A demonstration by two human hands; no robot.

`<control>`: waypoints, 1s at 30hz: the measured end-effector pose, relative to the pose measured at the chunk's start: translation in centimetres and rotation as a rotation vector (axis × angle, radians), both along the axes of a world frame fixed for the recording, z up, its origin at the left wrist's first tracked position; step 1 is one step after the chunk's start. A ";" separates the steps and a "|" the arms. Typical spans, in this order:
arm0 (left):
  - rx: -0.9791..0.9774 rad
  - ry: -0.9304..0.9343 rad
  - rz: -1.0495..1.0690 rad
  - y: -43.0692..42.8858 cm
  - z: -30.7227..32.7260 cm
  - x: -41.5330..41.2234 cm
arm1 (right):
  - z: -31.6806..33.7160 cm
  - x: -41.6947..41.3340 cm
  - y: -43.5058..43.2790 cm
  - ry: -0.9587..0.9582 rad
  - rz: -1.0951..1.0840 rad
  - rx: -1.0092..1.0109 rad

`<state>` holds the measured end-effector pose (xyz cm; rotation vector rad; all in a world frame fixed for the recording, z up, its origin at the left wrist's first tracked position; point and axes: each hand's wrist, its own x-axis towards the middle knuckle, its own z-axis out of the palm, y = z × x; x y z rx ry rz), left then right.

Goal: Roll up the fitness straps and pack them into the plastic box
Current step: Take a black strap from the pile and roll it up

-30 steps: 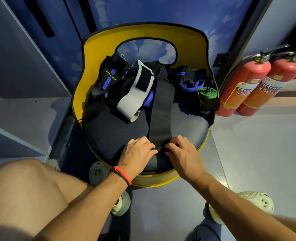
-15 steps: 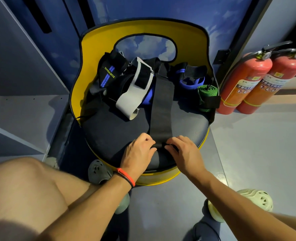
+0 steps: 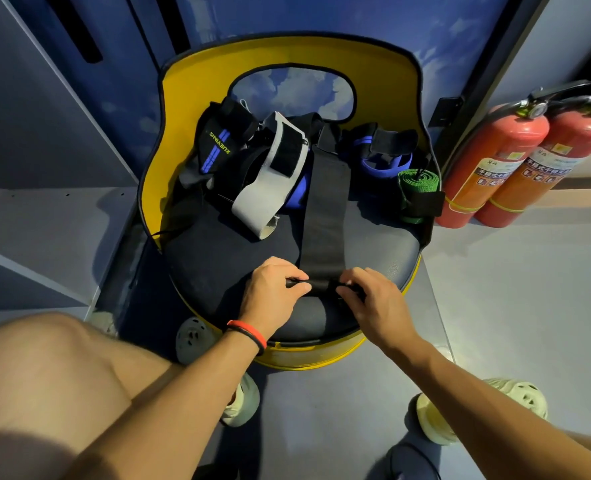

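Observation:
A long black strap (image 3: pixel 325 209) lies flat down the middle of the dark seat cushion (image 3: pixel 218 265) of a yellow chair. Its near end is curled into a small roll, pinched by my left hand (image 3: pixel 273 289) on the left side and my right hand (image 3: pixel 373 296) on the right. Behind lie a grey-white strap (image 3: pixel 270 181), a black strap with blue stripes and yellow lettering (image 3: pixel 218 147), a blue strap (image 3: pixel 386 164) and a rolled green strap (image 3: pixel 417 192). No plastic box is in view.
The yellow chair back (image 3: pixel 384 84) curves around the pile. Two red fire extinguishers (image 3: pixel 495 168) stand on the floor at the right. Grey shelving (image 3: pixel 44 220) is at the left. My knee (image 3: pixel 44 375) and pale shoes (image 3: pixel 516 403) are below.
Both hands have shifted slightly away from me along the seat, and the near end of the black strap has curled into a small roll between my fingers.

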<state>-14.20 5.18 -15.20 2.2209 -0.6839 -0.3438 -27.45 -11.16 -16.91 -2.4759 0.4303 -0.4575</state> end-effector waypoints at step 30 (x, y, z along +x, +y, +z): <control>0.201 -0.301 -0.174 -0.1 -0.2 -0.8 | 1.1 0.7 -1.1 0.096 0.171 -0.166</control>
